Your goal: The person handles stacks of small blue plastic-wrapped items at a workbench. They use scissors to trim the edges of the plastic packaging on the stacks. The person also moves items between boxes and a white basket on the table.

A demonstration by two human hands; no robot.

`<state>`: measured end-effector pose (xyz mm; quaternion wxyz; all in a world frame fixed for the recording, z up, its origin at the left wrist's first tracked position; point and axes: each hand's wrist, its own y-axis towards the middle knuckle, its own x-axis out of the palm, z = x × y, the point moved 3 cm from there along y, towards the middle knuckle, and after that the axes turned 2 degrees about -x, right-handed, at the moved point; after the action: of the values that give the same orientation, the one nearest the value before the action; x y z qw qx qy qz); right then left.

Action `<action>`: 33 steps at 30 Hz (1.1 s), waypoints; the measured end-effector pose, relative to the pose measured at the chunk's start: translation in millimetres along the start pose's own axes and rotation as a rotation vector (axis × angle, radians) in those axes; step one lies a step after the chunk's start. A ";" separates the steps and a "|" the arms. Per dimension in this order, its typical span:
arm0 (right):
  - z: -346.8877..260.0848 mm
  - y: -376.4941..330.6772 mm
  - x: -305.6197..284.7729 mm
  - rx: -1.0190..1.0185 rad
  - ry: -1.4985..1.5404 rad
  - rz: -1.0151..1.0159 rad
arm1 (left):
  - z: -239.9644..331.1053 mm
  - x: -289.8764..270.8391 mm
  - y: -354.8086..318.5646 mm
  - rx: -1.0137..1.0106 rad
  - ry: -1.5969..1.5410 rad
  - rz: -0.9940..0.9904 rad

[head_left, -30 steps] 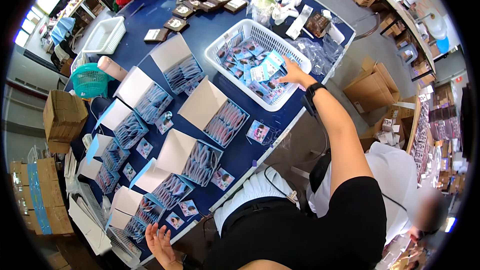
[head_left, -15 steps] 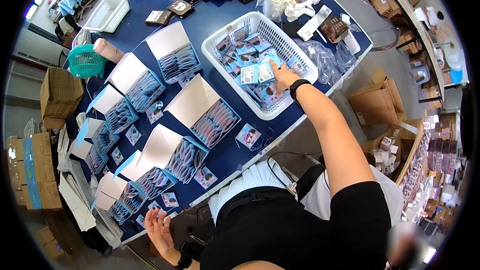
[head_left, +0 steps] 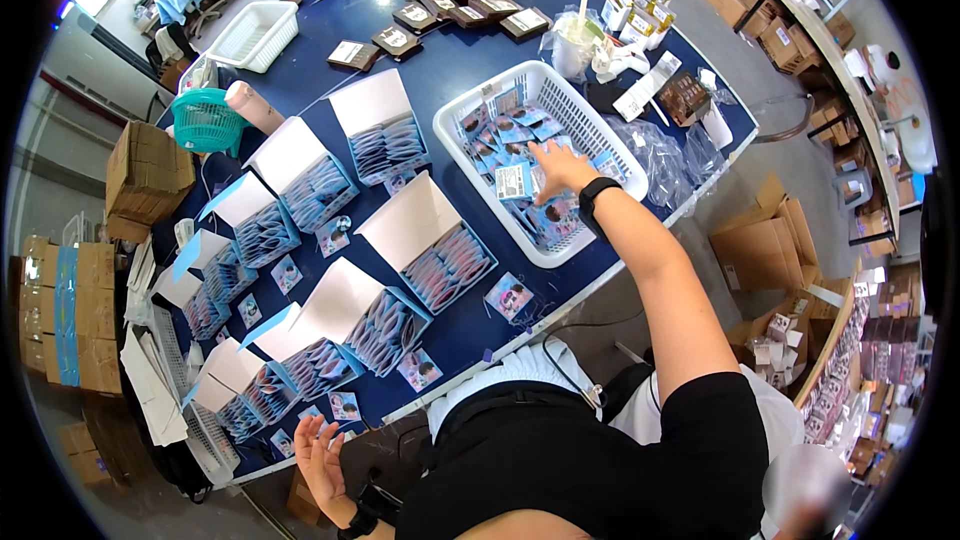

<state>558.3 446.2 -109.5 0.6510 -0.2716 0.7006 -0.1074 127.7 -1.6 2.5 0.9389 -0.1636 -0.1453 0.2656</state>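
Observation:
My right hand (head_left: 562, 170) reaches into the white plastic basket (head_left: 615, 145) on the blue table (head_left: 445, 90); there is a black watch on its wrist. The basket is full of small photo-card packets. My thumb and fingers pinch a pale blue-and-white card packet (head_left: 512, 181) just above the pile. My left hand (head_left: 322, 455) hangs below the table's near edge, fingers spread and holding nothing. It is nearest to the loose cards (head_left: 344, 406) lying by the front boxes.
Several open white boxes (head_left: 445, 260) of card packets, with loose cards between them, stand in rows across the table's left. Dark small boxes (head_left: 470, 10), clear bags (head_left: 665, 155), a green basket (head_left: 205, 120) and another white basket (head_left: 255, 35) lie farther off. A person in red sits at the far end. Cardboard cartons surround the table.
My right hand has stayed in the basket, shifting a little over the cards. My left hand has risen slightly at the table's near edge. My head has moved, so the table looks closer.

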 end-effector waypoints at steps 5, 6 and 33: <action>1.5 35.7 -21.0 0.039 0.076 -0.029 | -0.1 5.8 -1.3 -0.026 -0.006 0.035; 1.8 41.8 -33.3 0.024 0.090 0.025 | 0.2 5.2 -6.2 -0.034 -0.014 0.055; 55.8 135.8 -67.7 0.209 0.542 -0.176 | -21.6 10.1 -4.6 -0.297 -0.019 0.160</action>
<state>580.1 605.4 -127.4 0.4529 -0.2243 0.8078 -0.3033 145.8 -4.8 -13.4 0.8788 -0.3089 -0.1783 0.3169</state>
